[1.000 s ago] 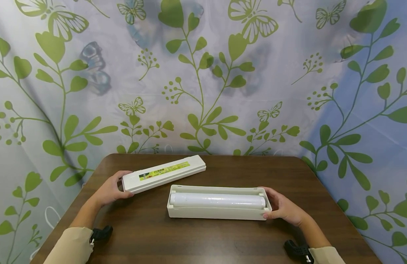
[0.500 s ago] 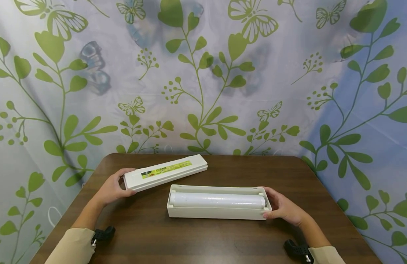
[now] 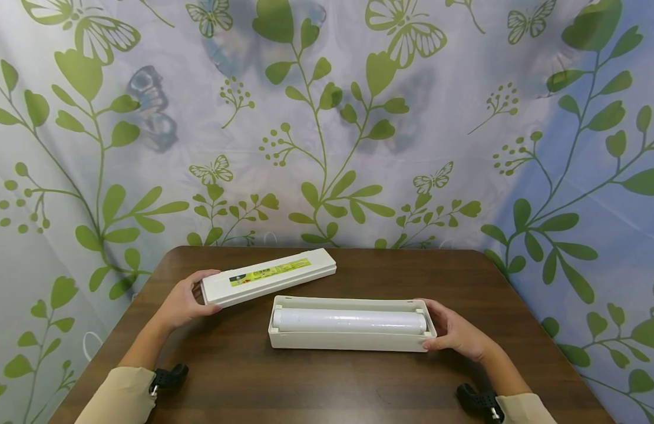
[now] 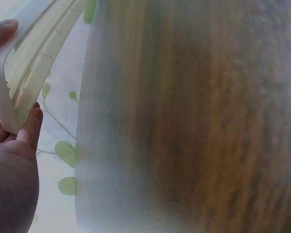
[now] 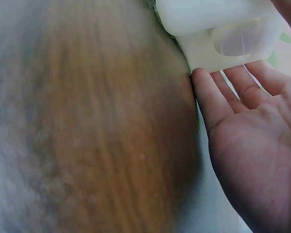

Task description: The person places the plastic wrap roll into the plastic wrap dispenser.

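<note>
My left hand [image 3: 185, 301] grips the left end of a long white box lid [image 3: 268, 277] with a yellow-green label, thumb at the near side and fingers at the far side. The lid slants up to the right above the far left of the table. In the left wrist view the hollow inside of the lid [image 4: 41, 60] shows between thumb and fingers. My right hand [image 3: 459, 333] holds the right end of an uncovered white cling film box [image 3: 348, 342], its thumb on the near corner. Inside that box lies a white roll of cling film [image 3: 350, 321].
Both things are over a dark brown wooden table [image 3: 327, 388] with rounded far corners. Behind it hangs a pale curtain [image 3: 327, 147] printed with green leaves and butterflies. A black strap [image 3: 170, 376] is on the left wrist, another black strap [image 3: 478, 403] on the right.
My left hand has shifted slightly to the right, carrying the lid with it. My right hand and the cling film box have stayed in place.
</note>
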The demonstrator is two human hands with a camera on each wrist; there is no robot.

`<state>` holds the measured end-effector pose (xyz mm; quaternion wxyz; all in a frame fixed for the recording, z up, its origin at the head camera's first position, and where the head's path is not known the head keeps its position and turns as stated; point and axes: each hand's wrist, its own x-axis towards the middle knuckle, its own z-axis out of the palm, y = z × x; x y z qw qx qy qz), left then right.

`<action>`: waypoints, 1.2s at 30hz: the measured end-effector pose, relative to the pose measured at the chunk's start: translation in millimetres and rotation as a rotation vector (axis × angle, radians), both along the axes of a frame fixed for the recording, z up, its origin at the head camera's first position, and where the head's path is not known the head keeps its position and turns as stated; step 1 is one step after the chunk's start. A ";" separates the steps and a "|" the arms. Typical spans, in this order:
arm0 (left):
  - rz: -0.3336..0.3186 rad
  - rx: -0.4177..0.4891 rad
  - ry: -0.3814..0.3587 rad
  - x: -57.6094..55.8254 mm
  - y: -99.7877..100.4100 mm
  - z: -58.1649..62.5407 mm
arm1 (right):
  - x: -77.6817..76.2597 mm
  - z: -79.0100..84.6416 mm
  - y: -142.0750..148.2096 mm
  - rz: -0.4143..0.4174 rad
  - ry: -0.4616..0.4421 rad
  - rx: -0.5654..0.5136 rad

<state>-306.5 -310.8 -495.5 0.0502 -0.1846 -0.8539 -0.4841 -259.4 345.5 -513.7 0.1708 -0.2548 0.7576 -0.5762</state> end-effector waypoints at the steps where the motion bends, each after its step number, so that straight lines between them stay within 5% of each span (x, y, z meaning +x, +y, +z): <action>1: -0.001 0.006 -0.005 0.3 0.1 -0.3 | -0.1 0.1 0.0 0.001 0.001 -0.001; 26: 0.016 0.072 0.030 4.8 5.1 5.9 | -0.1 0.1 -0.5 -0.003 0.003 0.009; 36: -0.034 0.130 0.046 6.8 10.5 10.1 | -0.1 0.4 -0.6 -0.004 -0.004 0.017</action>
